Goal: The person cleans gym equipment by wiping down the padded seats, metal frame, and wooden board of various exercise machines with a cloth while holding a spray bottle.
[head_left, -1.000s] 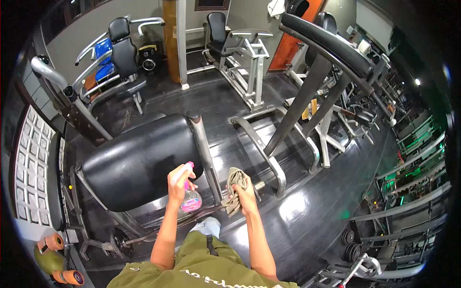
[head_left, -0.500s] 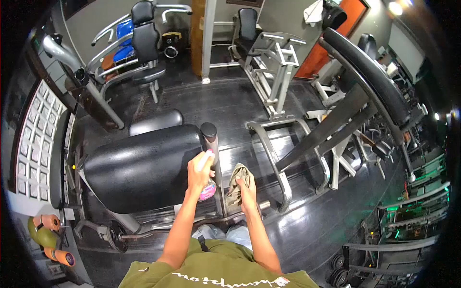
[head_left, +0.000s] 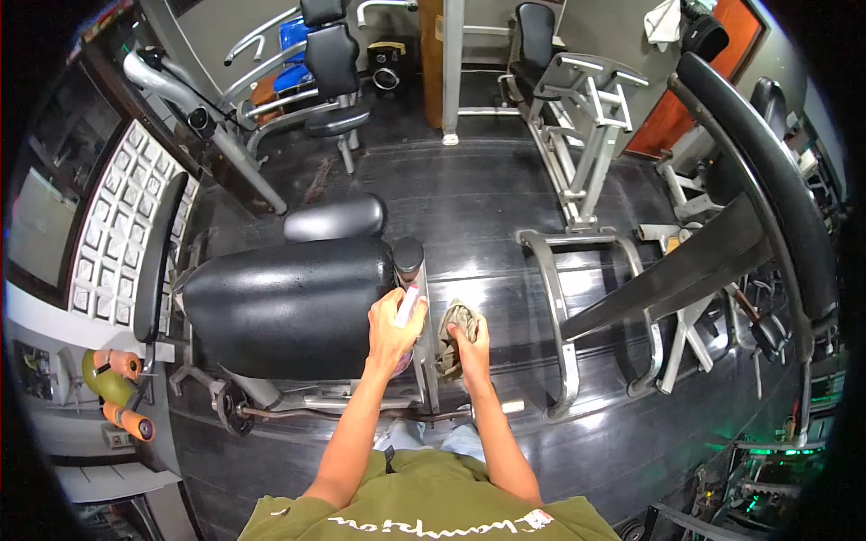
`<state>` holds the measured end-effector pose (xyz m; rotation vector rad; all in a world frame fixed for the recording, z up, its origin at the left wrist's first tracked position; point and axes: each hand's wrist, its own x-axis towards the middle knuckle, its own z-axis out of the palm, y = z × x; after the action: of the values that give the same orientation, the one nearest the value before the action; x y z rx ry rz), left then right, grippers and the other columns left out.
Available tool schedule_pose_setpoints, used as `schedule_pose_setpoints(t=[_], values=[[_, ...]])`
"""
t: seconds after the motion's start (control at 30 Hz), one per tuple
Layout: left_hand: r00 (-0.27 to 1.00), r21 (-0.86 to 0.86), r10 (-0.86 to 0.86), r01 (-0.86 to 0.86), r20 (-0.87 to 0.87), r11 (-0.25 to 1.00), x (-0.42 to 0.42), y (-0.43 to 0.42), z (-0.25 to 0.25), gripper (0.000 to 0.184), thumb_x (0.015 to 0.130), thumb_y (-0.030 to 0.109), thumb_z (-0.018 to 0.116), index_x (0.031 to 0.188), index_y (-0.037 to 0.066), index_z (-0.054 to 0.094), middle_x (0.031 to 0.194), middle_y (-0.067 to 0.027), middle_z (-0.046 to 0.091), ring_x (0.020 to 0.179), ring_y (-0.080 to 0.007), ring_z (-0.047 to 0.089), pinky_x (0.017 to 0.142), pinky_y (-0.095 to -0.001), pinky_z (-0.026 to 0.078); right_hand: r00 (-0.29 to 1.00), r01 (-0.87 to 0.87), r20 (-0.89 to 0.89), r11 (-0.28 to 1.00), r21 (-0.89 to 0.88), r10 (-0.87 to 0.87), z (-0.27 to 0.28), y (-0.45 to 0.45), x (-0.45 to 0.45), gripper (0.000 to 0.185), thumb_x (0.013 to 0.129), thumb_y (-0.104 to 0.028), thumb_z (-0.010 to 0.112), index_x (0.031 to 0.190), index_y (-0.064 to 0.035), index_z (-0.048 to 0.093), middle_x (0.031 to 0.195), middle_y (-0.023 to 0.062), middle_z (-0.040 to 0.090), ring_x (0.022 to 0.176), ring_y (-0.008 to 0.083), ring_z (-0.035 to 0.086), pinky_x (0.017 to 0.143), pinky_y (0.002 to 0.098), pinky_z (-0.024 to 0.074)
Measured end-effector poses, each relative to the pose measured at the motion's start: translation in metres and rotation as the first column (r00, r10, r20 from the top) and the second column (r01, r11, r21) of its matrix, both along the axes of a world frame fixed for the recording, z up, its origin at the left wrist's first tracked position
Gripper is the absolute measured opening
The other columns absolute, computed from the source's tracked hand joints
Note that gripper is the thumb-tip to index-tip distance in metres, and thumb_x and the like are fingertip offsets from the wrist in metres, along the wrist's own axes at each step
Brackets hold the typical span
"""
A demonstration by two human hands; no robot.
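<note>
My left hand (head_left: pixel 390 335) is wrapped round a spray bottle (head_left: pixel 409 305) whose pale nozzle head points up and away from me. Most of the bottle's body is hidden behind the hand and wrist. Close by on the left lies the black padded bench (head_left: pixel 289 307), with wet-looking specks on its upper surface. A metal post with a black cap (head_left: pixel 409 255) stands just beyond the bottle. In my right hand (head_left: pixel 474 347) is a crumpled khaki cloth (head_left: pixel 447 359), held to the right of the post and apart from the pad.
A smaller black pad (head_left: pixel 336 219) sits behind the bench. To the right stands a machine with a curved metal frame (head_left: pixel 548 298) and a long slanted backrest (head_left: pixel 758 171). A barbell (head_left: pixel 316 411) crosses low in front of me. Foam rollers (head_left: pixel 129 420) hang at the left.
The view has swung left, so the surroundings sit farther right. My left hand has turned, hiding the bottle's pink label. The right hand still holds the cloth.
</note>
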<state>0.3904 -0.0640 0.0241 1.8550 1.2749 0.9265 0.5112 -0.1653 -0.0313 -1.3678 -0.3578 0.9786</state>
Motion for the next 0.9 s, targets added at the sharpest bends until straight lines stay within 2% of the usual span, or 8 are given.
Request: schedule_pose_setpoints(t=[0.03,0.17,0.23,0.27,0.37,0.53,0.77,0.9], values=[[0.999,0.123,0.000,0.005,-0.037,0.992,0.001,0.001,-0.003,0.029,0.088,0.023,0.068,0.073,0.000,0.059,0.056,-0.0104,0.060,0.050,-0.0189,0.065,0.046,-0.0323,0.050,1.000,-0.003,-0.024,1.000,0.016,0.003,-0.006,0.002,0.004,0.048,0.086,-0.013,0.073,0.129,-0.0042,0.053,0.123,0.0089,0.060,0.112,0.0189,0.057,0.098,0.0323,0.0438],[0.991,0.046,0.066,-0.061,-0.116,0.997,0.005,-0.001,0.000,0.031,0.087,0.027,0.069,0.073,0.000,0.060,0.053,-0.0085,0.059,0.049,-0.0189,0.065,0.045,-0.0322,0.049,1.000,-0.009,-0.017,1.000,0.014,0.009,-0.014,0.011,0.013,0.050,0.086,-0.014,0.072,0.130,-0.0036,0.052,0.123,0.0092,0.060,0.114,0.0198,0.057,0.100,0.0331,0.0428],[0.992,-0.122,0.088,-0.099,-0.091,0.988,0.005,-0.003,0.009,0.033,0.084,0.027,0.070,0.072,-0.001,0.059,0.062,-0.0195,0.061,0.055,-0.0340,0.064,0.055,-0.0409,0.048,0.999,-0.044,0.023,0.999,0.007,0.044,-0.003,0.021,0.014,0.049,0.086,-0.015,0.072,0.130,-0.0032,0.052,0.124,0.0100,0.060,0.116,0.0207,0.056,0.101,0.0337,0.0422],[0.991,-0.120,0.091,-0.103,-0.101,0.987,0.004,-0.004,0.015,0.033,0.084,0.027,0.070,0.072,-0.001,0.059,0.062,-0.0195,0.061,0.055,-0.0340,0.064,0.055,-0.0409,0.048,0.995,-0.070,0.076,0.998,-0.002,0.070,0.001,0.027,0.014,0.049,0.087,-0.016,0.072,0.130,-0.0029,0.053,0.124,0.0108,0.060,0.117,0.0216,0.056,0.103,0.0343,0.0416],[0.991,-0.300,0.084,-0.050,0.102,0.953,-0.001,0.000,0.035,0.029,0.091,0.025,0.067,0.075,0.000,0.062,0.058,-0.0043,0.059,0.045,-0.0124,0.060,0.045,-0.0283,0.049,0.961,-0.063,0.276,0.980,0.187,0.009,-0.006,0.061,0.002,0.044,0.090,-0.018,0.068,0.129,-0.0020,0.057,0.126,0.0141,0.060,0.119,0.0277,0.057,0.104,0.0369,0.0413],[0.959,-0.412,0.009,0.113,0.282,0.904,-0.020,0.029,0.031,0.034,0.095,0.026,0.062,0.077,-0.002,0.063,0.067,-0.0075,0.061,0.043,-0.0127,0.057,0.046,-0.0277,0.052,0.858,-0.036,0.509,0.980,0.194,-0.069,0.016,0.079,-0.022,0.039,0.090,-0.010,0.065,0.128,-0.0042,0.060,0.118,0.0161,0.061,0.114,0.0306,0.060,0.096,0.0386,0.0472],[0.938,-0.469,0.000,0.173,0.346,0.866,-0.026,0.033,0.025,0.037,0.094,0.029,0.063,0.077,-0.004,0.065,0.068,-0.0110,0.063,0.041,-0.0150,0.057,0.044,-0.0284,0.052,0.924,-0.007,0.381,0.998,0.059,-0.016,-0.042,0.070,-0.014,0.035,0.087,-0.008,0.065,0.123,-0.0090,0.065,0.112,0.0162,0.066,0.107,0.0319,0.065,0.093,0.0387,0.0492],[0.940,-0.495,0.005,0.176,0.341,0.851,-0.026,0.032,0.028,0.034,0.094,0.026,0.063,0.079,-0.004,0.065,0.069,-0.0112,0.064,0.041,-0.0151,0.057,0.044,-0.0284,0.052,0.939,-0.045,0.344,0.994,0.096,0.009,-0.014,0.115,0.007,0.034,0.086,-0.008,0.066,0.121,-0.0080,0.065,0.111,0.0142,0.067,0.105,0.0309,0.066,0.092,0.0369,0.0492]])
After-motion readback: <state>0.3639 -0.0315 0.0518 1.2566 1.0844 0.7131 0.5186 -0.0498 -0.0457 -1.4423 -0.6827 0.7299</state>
